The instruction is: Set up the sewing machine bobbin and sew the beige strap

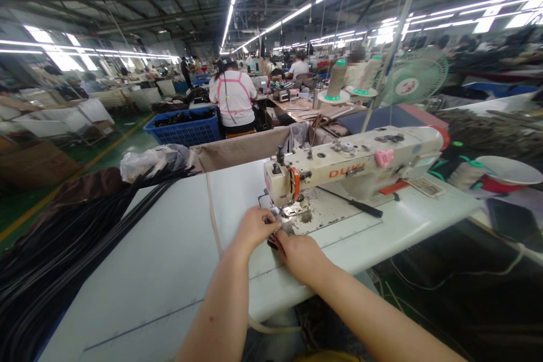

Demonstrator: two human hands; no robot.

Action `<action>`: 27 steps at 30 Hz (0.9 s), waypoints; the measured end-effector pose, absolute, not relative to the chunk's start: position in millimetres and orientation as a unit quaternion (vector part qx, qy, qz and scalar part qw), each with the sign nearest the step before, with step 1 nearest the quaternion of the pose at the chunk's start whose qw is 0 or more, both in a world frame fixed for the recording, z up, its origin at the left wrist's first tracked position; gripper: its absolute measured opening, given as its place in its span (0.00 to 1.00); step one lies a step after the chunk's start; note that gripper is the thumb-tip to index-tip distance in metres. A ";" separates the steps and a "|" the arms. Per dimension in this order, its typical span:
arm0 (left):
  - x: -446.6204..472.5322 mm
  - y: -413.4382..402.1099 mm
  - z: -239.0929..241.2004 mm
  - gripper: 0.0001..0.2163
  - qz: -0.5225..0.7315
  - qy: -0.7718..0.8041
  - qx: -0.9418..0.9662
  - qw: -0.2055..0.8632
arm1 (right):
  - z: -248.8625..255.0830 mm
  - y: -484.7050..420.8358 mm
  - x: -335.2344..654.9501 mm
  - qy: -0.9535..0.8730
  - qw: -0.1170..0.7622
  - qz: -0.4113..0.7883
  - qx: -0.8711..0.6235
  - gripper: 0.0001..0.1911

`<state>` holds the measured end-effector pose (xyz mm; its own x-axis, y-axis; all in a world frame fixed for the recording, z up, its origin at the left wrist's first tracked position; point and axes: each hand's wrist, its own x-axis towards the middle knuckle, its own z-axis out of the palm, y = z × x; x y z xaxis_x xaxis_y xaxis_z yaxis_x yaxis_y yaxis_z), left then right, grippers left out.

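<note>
My left hand (254, 227) and my right hand (299, 251) meet on the white table (161, 260) just in front of the presser foot (292, 209) of a cream sewing machine (352, 167). Both hands are closed, fingers pinched on a small dark piece (272, 242) between them, too small to name. A beige strap (213, 209) runs from the back of the table past my left wrist and off the front edge.
A heap of long black strips (59, 254) covers the table's left side. A black-handled tool (356, 203) lies on the machine bed. Thread cones (337, 80), a fan (413, 80), a white bowl (509, 169) stand right. A seated person (233, 99) and blue crate (186, 124) are behind.
</note>
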<state>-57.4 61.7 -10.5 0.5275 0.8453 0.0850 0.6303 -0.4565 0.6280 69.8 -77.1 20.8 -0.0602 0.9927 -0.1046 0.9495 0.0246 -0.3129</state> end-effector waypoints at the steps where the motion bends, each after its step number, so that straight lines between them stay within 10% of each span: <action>1: -58.2 62.4 -11.2 0.04 0.193 0.441 0.829 0.283 | 22.1 -79.8 67.8 -0.723 0.065 0.145 -0.673 0.16; 10: -64.9 83.1 -16.4 0.08 0.251 0.491 0.757 0.350 | 36.1 -113.6 77.7 -0.811 0.080 0.184 -0.550 0.13; 20: -62.9 80.1 -31.2 0.11 0.426 0.508 0.575 0.480 | 40.8 -104.5 183.2 -0.383 0.648 0.254 -0.607 0.28; 27: -60.6 79.8 -31.5 0.09 0.455 0.473 0.550 0.516 | 40.7 -91.0 218.0 -0.252 0.709 0.303 -0.585 0.30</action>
